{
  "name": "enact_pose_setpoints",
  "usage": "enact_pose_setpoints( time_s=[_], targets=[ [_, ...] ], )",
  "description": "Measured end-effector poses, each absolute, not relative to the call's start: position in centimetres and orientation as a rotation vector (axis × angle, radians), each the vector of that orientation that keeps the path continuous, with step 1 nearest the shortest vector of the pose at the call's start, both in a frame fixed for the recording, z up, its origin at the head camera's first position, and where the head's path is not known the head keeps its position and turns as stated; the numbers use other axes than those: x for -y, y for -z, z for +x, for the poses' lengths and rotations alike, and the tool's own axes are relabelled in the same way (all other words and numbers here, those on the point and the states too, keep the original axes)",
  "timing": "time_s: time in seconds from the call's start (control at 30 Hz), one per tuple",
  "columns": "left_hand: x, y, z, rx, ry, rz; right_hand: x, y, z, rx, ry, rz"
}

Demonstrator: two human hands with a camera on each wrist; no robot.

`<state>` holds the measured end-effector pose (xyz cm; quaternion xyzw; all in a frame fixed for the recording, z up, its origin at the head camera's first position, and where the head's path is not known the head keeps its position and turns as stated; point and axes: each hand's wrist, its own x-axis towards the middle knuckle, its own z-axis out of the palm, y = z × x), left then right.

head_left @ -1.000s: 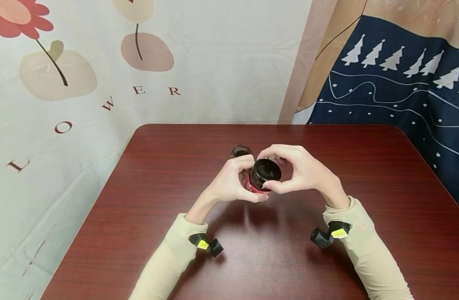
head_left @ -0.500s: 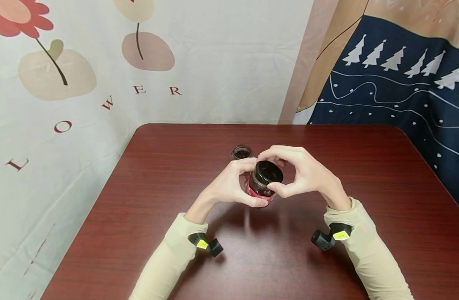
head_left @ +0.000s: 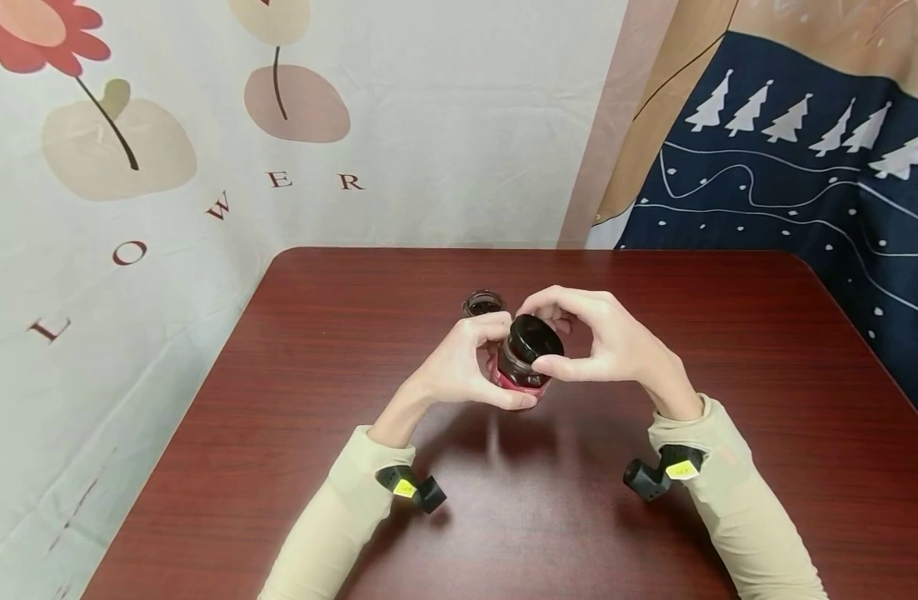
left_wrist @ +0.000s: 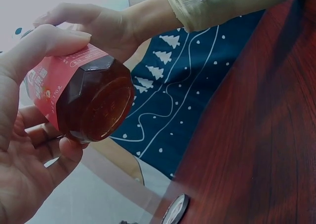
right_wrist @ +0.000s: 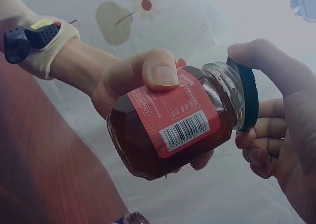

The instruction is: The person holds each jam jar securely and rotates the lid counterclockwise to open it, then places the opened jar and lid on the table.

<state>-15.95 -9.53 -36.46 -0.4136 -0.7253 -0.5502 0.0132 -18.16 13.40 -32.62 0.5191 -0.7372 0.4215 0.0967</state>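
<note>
My left hand grips a glass jar with dark amber contents and a red label, holding it tilted above the table. Between the thumb and fingers of my right hand is the jar's black lid. In the right wrist view the lid sits askew at the mouth, and glass threads show beside it. Whether the lid still touches the rim I cannot tell. The left wrist view shows the jar's faceted base, with the left thumb across the label.
A second, lidless glass jar stands behind my left hand on the reddish-brown table. A dark-rimmed disc lies near the table edge in the left wrist view. Printed cloths hang behind the table.
The lid has tilted and lifted at the near side, so more of the jar's neck shows. My right hand has turned slightly with it; the left hand stays almost in place.
</note>
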Motion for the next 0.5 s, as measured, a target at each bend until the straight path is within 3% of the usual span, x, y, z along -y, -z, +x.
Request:
enact_pose_setpoints(
  time_s=[0.5],
  targets=[
    [9.86, 36.45, -16.12, 2.302, 1.664, -1.169, -13.92, 32.80, -18.44, 2.191, -1.304, 1.434]
  ],
)
